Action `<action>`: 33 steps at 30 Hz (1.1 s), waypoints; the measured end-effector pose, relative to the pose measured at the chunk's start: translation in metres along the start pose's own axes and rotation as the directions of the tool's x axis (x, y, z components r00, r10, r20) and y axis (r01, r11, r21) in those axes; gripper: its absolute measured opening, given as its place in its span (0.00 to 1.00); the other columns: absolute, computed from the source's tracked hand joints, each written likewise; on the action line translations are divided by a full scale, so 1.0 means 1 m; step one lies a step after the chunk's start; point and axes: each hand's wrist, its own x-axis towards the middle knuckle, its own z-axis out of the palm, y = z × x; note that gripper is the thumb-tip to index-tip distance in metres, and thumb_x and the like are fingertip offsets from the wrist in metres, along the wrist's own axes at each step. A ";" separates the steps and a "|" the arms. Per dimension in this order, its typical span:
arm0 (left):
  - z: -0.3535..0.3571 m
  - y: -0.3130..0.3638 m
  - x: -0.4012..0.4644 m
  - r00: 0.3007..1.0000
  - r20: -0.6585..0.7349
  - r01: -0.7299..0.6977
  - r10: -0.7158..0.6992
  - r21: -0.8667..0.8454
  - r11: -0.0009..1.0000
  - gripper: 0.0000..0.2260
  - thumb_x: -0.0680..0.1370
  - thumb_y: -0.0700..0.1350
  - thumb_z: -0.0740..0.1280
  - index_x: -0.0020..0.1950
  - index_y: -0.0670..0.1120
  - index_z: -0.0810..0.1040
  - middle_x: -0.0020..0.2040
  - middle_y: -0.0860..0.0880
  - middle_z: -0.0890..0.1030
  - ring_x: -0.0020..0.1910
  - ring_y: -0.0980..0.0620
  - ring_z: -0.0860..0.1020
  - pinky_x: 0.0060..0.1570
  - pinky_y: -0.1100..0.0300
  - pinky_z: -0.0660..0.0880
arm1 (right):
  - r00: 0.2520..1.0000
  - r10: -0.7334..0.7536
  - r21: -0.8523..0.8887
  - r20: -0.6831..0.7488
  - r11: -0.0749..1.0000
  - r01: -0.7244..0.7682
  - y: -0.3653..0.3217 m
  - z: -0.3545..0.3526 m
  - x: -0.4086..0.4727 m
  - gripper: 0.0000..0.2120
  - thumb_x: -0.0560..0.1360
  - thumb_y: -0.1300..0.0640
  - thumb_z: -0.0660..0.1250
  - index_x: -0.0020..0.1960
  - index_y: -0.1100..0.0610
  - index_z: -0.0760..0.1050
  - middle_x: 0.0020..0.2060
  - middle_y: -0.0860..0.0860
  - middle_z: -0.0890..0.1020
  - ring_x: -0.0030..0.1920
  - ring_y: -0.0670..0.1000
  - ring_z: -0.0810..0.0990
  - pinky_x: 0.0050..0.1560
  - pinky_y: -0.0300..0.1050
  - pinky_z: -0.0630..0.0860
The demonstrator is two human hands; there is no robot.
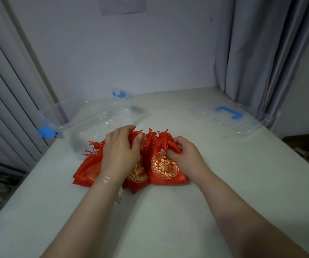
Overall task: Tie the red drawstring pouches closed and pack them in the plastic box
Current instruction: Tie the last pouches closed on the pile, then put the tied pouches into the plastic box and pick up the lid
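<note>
Several red drawstring pouches with gold embroidered emblems lie in an overlapping pile at the middle of the white table. My left hand lies over the middle pouches, its fingers and thumb curled round the gathered neck of one. My right hand pinches the red cord at the neck of the rightmost pouch. The clear plastic box with blue latches stands open just behind and left of the pile, and nothing shows inside it.
The box's clear lid with a blue handle lies flat at the table's back right. A grey curtain hangs at the right, vertical slats at the left, a pale wall behind. Dark clutter sits on the floor at both sides.
</note>
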 end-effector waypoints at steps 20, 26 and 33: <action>-0.033 -0.033 0.077 0.995 0.018 -0.093 0.094 0.418 0.904 0.27 0.69 0.30 0.58 0.63 0.52 0.73 0.50 0.51 0.82 0.52 0.45 0.78 0.50 0.54 0.65 | 0.998 -0.005 -0.195 0.063 0.981 0.017 0.011 0.003 -0.002 0.47 0.66 0.38 0.72 0.76 0.48 0.50 0.74 0.48 0.57 0.73 0.46 0.59 0.71 0.43 0.60; -0.032 -0.020 0.060 0.968 0.070 -0.251 0.241 0.245 0.936 0.25 0.71 0.30 0.58 0.61 0.54 0.75 0.46 0.54 0.82 0.52 0.50 0.79 0.51 0.55 0.67 | 0.995 0.064 -0.334 0.083 0.942 -0.033 -0.012 -0.002 0.002 0.47 0.64 0.33 0.70 0.74 0.50 0.54 0.73 0.51 0.58 0.73 0.51 0.60 0.71 0.46 0.60; -0.031 -0.008 0.049 0.939 0.146 -0.316 0.310 0.023 0.948 0.15 0.78 0.38 0.60 0.61 0.53 0.77 0.50 0.52 0.83 0.54 0.49 0.79 0.56 0.52 0.72 | 0.954 0.247 -0.723 0.171 0.689 -0.049 -0.023 0.001 -0.001 0.47 0.60 0.28 0.69 0.72 0.47 0.57 0.67 0.52 0.62 0.68 0.57 0.64 0.66 0.55 0.67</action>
